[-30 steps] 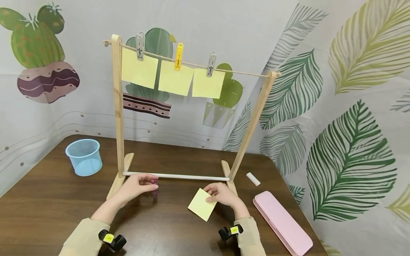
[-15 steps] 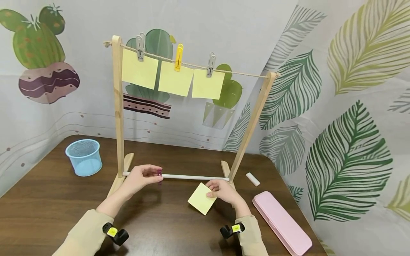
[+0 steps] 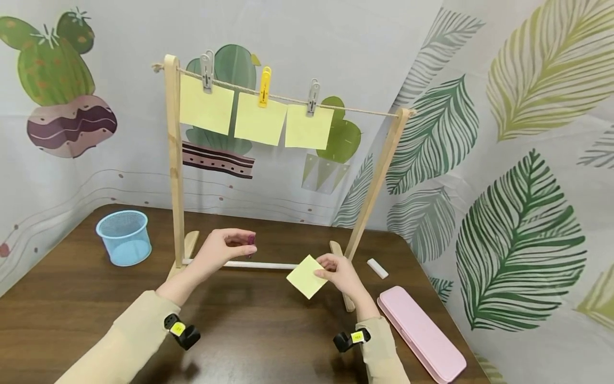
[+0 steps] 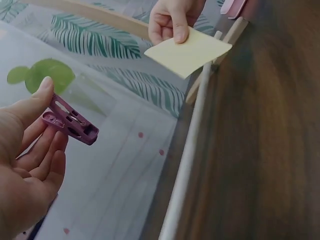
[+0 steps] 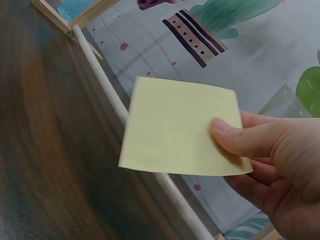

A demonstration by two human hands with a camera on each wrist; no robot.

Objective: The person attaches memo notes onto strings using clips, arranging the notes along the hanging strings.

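Observation:
My left hand point(image 3: 224, 248) pinches a purple clothespin point(image 4: 71, 121) by its handle end between thumb and fingers, its jaws pointing away from the palm. To the right, my right hand point(image 3: 338, 273) holds a square yellow sticky note point(image 5: 177, 130) at one edge, thumb on its face and fingers behind. Both hands are raised near the white crossbar point(image 3: 268, 264) of a wooden stand. Above them a twine line point(image 3: 362, 110) spans the two posts. Three yellow notes hang from it: the left point(image 3: 207, 106) and right point(image 3: 308, 128) under grey clothespins, the middle one point(image 3: 259, 120) under a yellow clothespin point(image 3: 265, 87).
The stand's wooden posts point(image 3: 175, 160) rise at left and right on the brown table point(image 3: 259, 325). A blue mesh basket point(image 3: 126, 242) stands at the left. On the right lie a small white block point(image 3: 377, 268) and a pink case point(image 3: 421, 333). A printed cloth hangs behind.
My left hand has risen and moved right with the purple clothespin. The right hand has lifted the sticky note somewhat higher. The hanging notes stay in place.

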